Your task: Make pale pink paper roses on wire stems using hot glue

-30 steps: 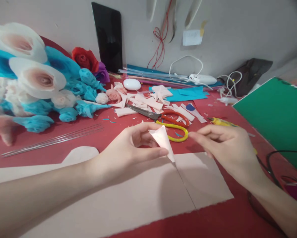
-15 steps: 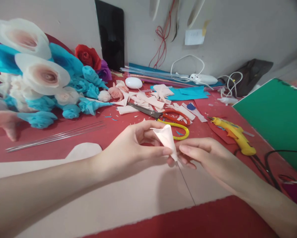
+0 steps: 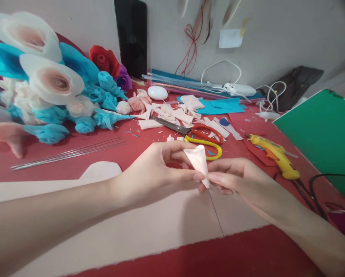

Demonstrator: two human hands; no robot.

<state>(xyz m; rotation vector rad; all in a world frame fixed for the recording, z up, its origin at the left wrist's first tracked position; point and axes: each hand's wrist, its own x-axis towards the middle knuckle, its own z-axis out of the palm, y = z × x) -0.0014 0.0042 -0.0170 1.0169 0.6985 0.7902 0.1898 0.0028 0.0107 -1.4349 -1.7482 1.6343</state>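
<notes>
left hand (image 3: pixel 160 165): thumb and fingers grasp a pale pink paper cone (image 3: pixel 197 158), its wide end up and leaning to the left. right hand (image 3: pixel 241 177): thumb and fingers pinch the narrow lower end of the same cone, the two thumbs nearly tip to tip. a thin dark stem (image 3: pixel 216 215) runs from that end down toward the near edge of a long pale pink sheet (image 3: pixel 126 231); the cone is held above this sheet, near its far edge. the sheet lies on a red table (image 3: pixel 224 254), with a rounded petal (image 3: pixel 101 170) at its far edge, partly behind the left forearm. just beyond the hands, scissors (image 3: pixel 186 130) with one red and one yellow handle loop rest against pale scraps (image 3: pixel 178 113); blue paper (image 3: pixel 222 106) lies behind them. to the right, a yellow glue gun (image 3: pixel 277 156) lies near a green board (image 3: pixel 319 142). to the left, metal wires (image 3: pixel 68 154) lie in front of a heap of paper flowers (image 3: pixel 57 84), chiefly blue and white, with a red rose (image 3: pixel 104 60) at the back.
</notes>
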